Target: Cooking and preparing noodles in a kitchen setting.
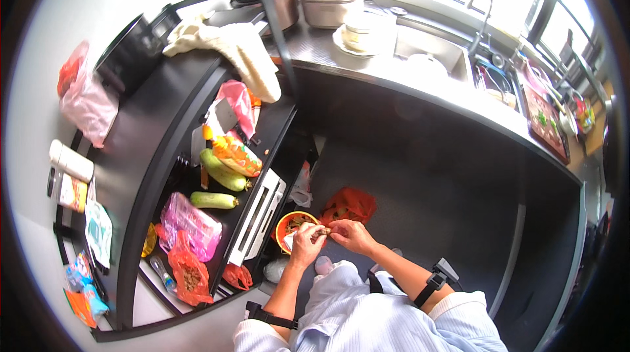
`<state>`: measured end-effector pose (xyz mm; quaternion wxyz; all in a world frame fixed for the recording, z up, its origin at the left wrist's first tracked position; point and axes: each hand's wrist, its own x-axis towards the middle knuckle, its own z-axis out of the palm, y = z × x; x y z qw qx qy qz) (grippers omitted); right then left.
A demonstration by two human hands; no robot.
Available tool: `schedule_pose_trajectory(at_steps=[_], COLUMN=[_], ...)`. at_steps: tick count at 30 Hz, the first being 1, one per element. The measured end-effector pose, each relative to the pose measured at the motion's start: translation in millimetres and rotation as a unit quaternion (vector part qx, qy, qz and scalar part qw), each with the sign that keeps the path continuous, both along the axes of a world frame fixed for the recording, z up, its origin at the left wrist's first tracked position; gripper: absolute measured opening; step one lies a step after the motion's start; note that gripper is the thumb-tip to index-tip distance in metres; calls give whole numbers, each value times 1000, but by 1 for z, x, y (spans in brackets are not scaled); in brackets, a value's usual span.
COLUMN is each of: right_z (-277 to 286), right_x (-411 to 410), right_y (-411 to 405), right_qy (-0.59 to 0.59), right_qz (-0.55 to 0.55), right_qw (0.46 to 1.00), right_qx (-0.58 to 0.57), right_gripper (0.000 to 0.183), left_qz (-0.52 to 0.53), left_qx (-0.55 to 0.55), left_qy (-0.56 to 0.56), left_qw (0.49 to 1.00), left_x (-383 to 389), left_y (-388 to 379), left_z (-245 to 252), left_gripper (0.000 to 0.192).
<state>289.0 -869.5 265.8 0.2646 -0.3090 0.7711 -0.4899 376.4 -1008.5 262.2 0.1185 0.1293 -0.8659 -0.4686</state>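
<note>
A small brown, knobbly piece of food, possibly ginger root, is pinched in the fingers of my left hand. My right hand meets its right end with curled fingertips; whether they grip it I cannot tell. Below and left of the hands stands an orange-yellow bin with plant scraps and something white inside, partly hidden by my left hand. Just beyond my right hand, a red plastic bag lies open on the dark floor, its contents hard to make out.
A black shelf rack on the left holds green squashes, a pink package and a red bag. Beside the bin, a white slotted panel juts from a lower level. Ahead runs a counter with a sink.
</note>
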Motion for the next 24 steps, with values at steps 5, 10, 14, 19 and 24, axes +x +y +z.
schedule_pose_trajectory(at_steps=[5, 10, 14, 19, 24], right_z=[-16, -19, -23, -22, -23], right_x=[-8, 7, 23, 37, 45], right_y=[16, 3, -18, -40, -56], right_qy=[21, -207, -276, -394, -441], right_qz=[47, 51, 65, 24, 25], right_qw=[998, 977, 958, 915, 893], right_qx=[-22, -31, -50, -87, -87], right_gripper=[26, 21, 23, 27, 23], left_qz=[-10, 26, 12, 46, 71], left_qx=[67, 190, 238, 391, 365], left_qy=[-17, -60, -78, -90, -63], left_qw=[998, 980, 968, 915, 926], left_x=[-5, 9, 28, 53, 70], left_y=[14, 1, -18, -44, -64], left_z=[-1, -9, -7, -15, -12], left_gripper=[20, 22, 25, 26, 27])
